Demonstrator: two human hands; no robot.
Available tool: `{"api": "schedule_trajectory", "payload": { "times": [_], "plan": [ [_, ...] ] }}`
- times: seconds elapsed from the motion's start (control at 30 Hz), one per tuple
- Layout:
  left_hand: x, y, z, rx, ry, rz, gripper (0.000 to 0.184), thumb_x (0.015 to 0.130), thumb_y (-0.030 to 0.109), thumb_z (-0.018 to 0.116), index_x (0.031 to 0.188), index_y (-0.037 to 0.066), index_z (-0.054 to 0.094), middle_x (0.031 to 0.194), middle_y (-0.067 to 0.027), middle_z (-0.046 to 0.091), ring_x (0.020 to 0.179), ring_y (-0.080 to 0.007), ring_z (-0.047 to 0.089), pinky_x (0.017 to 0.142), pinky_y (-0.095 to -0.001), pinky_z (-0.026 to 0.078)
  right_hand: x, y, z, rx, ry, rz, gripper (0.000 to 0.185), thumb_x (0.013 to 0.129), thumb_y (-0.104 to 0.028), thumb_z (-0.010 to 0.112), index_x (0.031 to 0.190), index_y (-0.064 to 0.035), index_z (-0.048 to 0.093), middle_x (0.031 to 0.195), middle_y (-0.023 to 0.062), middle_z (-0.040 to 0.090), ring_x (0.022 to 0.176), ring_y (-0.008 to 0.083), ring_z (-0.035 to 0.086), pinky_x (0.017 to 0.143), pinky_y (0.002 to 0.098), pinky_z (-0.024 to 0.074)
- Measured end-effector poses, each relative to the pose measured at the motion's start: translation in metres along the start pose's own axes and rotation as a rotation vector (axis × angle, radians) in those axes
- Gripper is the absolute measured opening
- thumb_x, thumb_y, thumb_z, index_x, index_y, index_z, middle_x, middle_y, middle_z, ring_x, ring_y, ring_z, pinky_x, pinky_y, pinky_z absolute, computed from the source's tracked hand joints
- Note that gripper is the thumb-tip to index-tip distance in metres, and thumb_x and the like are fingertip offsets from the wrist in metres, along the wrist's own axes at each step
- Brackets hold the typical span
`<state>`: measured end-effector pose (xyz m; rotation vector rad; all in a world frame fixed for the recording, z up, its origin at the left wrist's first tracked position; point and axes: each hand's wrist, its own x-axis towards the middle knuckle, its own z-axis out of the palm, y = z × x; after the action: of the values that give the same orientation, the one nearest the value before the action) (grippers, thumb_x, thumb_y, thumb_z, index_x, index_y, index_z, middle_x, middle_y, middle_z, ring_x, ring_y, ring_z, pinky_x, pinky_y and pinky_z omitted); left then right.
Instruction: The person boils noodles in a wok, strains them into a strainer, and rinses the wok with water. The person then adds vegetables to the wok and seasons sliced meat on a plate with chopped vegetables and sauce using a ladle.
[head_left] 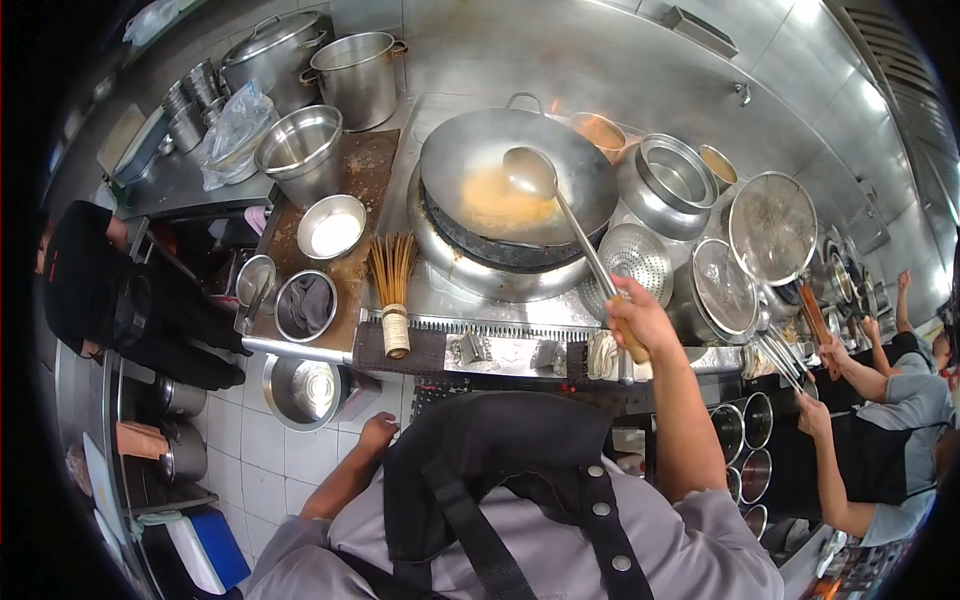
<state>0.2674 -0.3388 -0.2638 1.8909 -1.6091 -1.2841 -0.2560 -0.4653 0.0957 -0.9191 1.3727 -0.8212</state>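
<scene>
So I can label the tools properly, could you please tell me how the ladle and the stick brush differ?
The ladle is in the right hand, its head over the wok; no hand touches the stick brush. The ladle is a slim shaft with a round metal head; the stick brush is a bundle of thin brown sticks. Both working ends point away from the person.

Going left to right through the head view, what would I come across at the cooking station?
Steel bowl holding a grey cloth → bamboo brush → wok → round steel pot → large mesh strainer.
</scene>
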Motion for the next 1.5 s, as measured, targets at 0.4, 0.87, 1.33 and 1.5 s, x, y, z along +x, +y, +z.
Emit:
{"api": "schedule_trajectory", "payload": {
  "times": [0.4,0.87,1.33,1.5],
  "plan": [
    [-0.027,-0.104,-0.005,-0.233,-0.164,-0.262,0.027,0.086,0.025,0.071,0.101,0.003,0.072,0.1,-0.0182,0.072,0.085,-0.0308,0.071,0.077,-0.0363,0.056,-0.019,0.001,-0.011,0.126,-0.039,0.015,0.048,0.096,-0.008,0.057,0.142,-0.0135,0.045,0.069,0.0031,0.055,0.048,0.0121,0.049,0.042,0.0267,0.04],
    [-0.004,-0.025,-0.002,0.28,-0.049,-0.098,0.045,0.082,0.039,0.073,0.114,0.008,0.069,0.107,-0.0195,0.071,0.103,-0.0357,0.067,0.09,-0.0429,0.053,-0.01,0.01,0.0,0.266,-0.051,0.016,0.05,0.093,-0.008,0.061,0.141,-0.0103,0.048,0.073,0.0031,0.057,0.049,0.0123,0.05,0.041,0.0246,0.0399],
    [0.064,0.175,-0.209,0.193,0.907,0.367,0.031,0.083,0.017,0.073,0.111,0.007,0.067,0.108,-0.0175,0.063,0.102,-0.0358,0.062,0.089,-0.0463,0.05,0.01,0.006,0.023,0.146,-0.026,-0.016,0.049,0.095,-0.007,0.056,0.142,-0.015,0.045,0.067,0.0045,0.055,0.044,0.0126,0.049,0.038,0.0258,0.0389],
    [0.136,0.147,-0.226,0.333,0.672,-0.236,0.099,0.073,0.041,0.083,0.154,0.021,0.029,0.138,-0.0362,0.044,0.128,-0.0536,0.045,0.108,-0.0549,0.04,0.001,-0.009,0.011,-0.119,0.112,-0.076,0.056,0.092,-0.007,0.062,0.145,-0.0098,0.044,0.067,0.0022,0.055,0.05,0.0116,0.051,0.045,0.026,0.0417]
  ]
}}
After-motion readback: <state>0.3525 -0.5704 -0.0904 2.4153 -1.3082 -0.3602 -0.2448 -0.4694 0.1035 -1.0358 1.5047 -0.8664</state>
